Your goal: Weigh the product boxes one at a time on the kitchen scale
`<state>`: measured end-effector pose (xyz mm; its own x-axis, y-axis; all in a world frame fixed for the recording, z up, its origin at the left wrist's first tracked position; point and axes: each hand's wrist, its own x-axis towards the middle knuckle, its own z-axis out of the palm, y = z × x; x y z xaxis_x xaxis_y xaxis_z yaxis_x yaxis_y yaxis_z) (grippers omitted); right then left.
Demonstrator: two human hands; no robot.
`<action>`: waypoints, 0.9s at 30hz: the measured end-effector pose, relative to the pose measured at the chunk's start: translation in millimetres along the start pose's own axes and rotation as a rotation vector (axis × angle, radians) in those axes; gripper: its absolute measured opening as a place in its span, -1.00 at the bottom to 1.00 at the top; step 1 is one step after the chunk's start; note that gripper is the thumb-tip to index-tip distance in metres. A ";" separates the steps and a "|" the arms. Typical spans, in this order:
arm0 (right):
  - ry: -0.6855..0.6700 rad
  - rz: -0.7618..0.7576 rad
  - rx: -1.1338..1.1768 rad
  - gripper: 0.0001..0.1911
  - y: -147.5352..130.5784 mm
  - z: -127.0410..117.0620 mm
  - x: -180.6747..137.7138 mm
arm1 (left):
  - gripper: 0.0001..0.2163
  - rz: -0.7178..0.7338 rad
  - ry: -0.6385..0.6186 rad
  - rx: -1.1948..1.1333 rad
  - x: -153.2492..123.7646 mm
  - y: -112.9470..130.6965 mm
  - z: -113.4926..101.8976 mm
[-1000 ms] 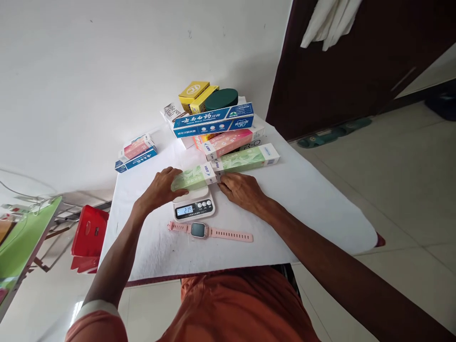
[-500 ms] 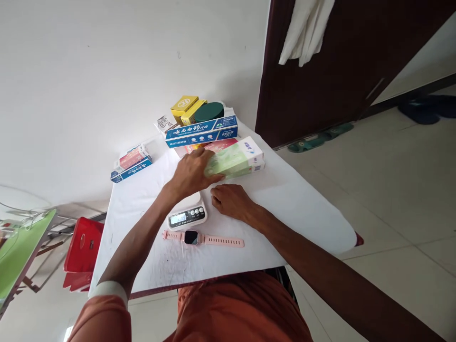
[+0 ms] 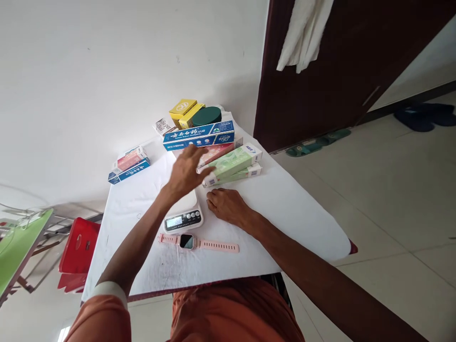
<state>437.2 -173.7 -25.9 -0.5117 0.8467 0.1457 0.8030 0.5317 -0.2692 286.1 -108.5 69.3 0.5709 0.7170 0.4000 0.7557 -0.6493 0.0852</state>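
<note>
My left hand [image 3: 187, 172] is empty, with thumb and fingers spread, above the back of a white kitchen scale [image 3: 183, 219] whose display is lit. Just right of its fingertips lies a green and white toothpaste box [image 3: 233, 162], resting on a second green box [image 3: 245, 174]. Behind them, a red box [image 3: 219, 151] and a blue toothpaste box [image 3: 199, 136] are stacked close together. My right hand [image 3: 228, 205] rests on the white tabletop as a loose fist, right of the scale. A pink-strapped smartwatch [image 3: 187, 241] lies in front of the scale.
At the back stand yellow boxes [image 3: 183, 109] and a dark green round lid [image 3: 207, 116]. Farther left, a pink box [image 3: 131, 159] sits on a blue box [image 3: 130, 171]. A red plastic stool [image 3: 79, 247] is beside the table's left edge, and a dark door [image 3: 338, 61] is at the right.
My left hand has let go of the green toothpaste box and opened, drawing slightly left. That box now lies on the other green box. My right hand stays in a fist on the table.
</note>
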 end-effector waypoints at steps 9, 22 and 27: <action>0.234 -0.044 -0.020 -0.64 7.5 25.1 0.0 | -0.54 -0.794 0.115 0.181 -98.5 -164.3 -41.0; 0.533 -0.136 -0.084 -0.63 14.0 38.6 3.5 | -0.21 -0.946 -0.260 0.293 -64.9 -273.2 -39.2; 0.523 -0.157 -0.089 -0.64 15.0 35.6 4.9 | -0.37 -0.971 -0.443 0.223 -64.7 -281.1 -55.3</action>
<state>435.9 -162.4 -63.1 -0.4257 0.6428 0.6369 0.7636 0.6328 -0.1283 19.0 13.6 69.9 -0.2701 0.9558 -0.1164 0.9622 0.2722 0.0022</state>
